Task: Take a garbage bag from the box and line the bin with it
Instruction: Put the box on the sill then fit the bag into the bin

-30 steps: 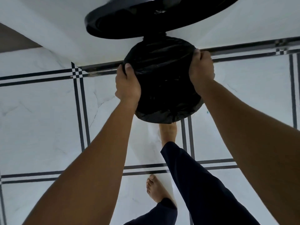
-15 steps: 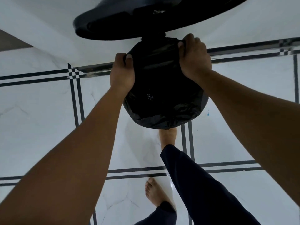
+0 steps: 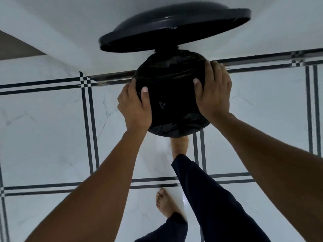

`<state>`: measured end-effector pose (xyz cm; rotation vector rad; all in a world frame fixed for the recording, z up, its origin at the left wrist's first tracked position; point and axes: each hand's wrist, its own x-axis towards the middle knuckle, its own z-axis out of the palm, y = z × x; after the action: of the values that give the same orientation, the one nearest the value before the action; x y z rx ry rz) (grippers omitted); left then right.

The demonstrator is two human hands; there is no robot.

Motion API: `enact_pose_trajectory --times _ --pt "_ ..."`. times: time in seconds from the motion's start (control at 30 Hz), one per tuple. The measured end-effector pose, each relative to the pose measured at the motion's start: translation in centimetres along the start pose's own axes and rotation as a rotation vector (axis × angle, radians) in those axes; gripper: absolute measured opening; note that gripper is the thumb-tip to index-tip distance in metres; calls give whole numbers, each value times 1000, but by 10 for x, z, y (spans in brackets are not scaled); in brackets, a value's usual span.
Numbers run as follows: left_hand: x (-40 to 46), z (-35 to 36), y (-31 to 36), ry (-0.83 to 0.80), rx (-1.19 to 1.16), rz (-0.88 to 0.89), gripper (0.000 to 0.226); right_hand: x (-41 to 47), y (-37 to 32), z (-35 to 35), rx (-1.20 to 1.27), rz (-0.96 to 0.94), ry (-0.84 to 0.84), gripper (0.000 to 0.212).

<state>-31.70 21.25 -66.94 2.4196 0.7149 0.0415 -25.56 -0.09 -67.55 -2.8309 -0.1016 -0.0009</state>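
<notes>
A round pedal bin stands on the floor against the wall, its black lid (image 3: pixel 174 30) raised upright. A black garbage bag (image 3: pixel 169 95) fills the bin's mouth and is folded over the rim, hiding the bin's body. My left hand (image 3: pixel 135 109) grips the bag-covered rim on the left, thumb inside. My right hand (image 3: pixel 214 91) presses on the rim's right side, thumb inside and fingers spread down the outside. The box of bags is not in sight.
White marble-look floor tiles (image 3: pixel 43 128) with dark double stripes surround the bin. A white wall (image 3: pixel 52 32) rises right behind it. My right foot (image 3: pixel 180 145) in dark trousers rests at the bin's base; my left foot (image 3: pixel 165 203) stands further back.
Both hands slid from the far top of the rim down toward its near sides. The lid tipped further up as the view shifted.
</notes>
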Motion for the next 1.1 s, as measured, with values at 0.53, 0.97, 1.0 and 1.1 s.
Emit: enact_pose_trajectory --times 0.53,0.97,1.0,1.1 --pt "-47 -152 123 -112 54 439 34 -30 -94 -178 116 -370 -18 46" --pt "9 -169 145 -244 370 489 71 24 -97 -198 -113 -308 -128 64" --pt "8 -167 139 -277 367 494 73 21 -95 -196 -111 -305 -134 63" --pt "1 -159 123 -302 359 526 71 3 -87 -190 -77 -293 -158 59"
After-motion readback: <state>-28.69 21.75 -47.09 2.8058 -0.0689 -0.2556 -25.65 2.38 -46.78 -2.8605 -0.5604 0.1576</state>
